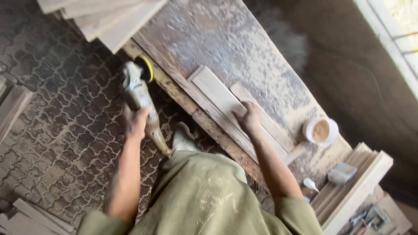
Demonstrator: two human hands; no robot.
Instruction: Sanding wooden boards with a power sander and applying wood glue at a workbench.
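From my seat behind the head camera, what counts is how the sander [138,89] sits relative to the pale wooden strip [226,106]. My left hand [135,122] has its fingers wrapped tight round the sander's body, and the tool hangs out over the patterned floor [56,113], off the near edge of the worktop [226,39]. Its yellow-rimmed disc [145,67] is at the far end of the tool, up near the worktop edge, clear of the strip and not touching any wood that I can see.

My right hand [247,117] lies flat on the strip, fingers spread and pressing down rather than closed round anything. The strip lies on the dusty worktop with its long axis running diagonally, from upper left to lower right in the view, roughly parallel to the worktop's near edge. A second, narrower strip [265,119] lies just beside it on the far side.

So the right hand is on the work, and the left, with the tool, is off to the left across the worktop edge (the strip's upper-left end is the end nearest the disc).

Further right stands a small white tub of brownish filler [321,130], and stacked boards [357,187] lean near the worktop's end.
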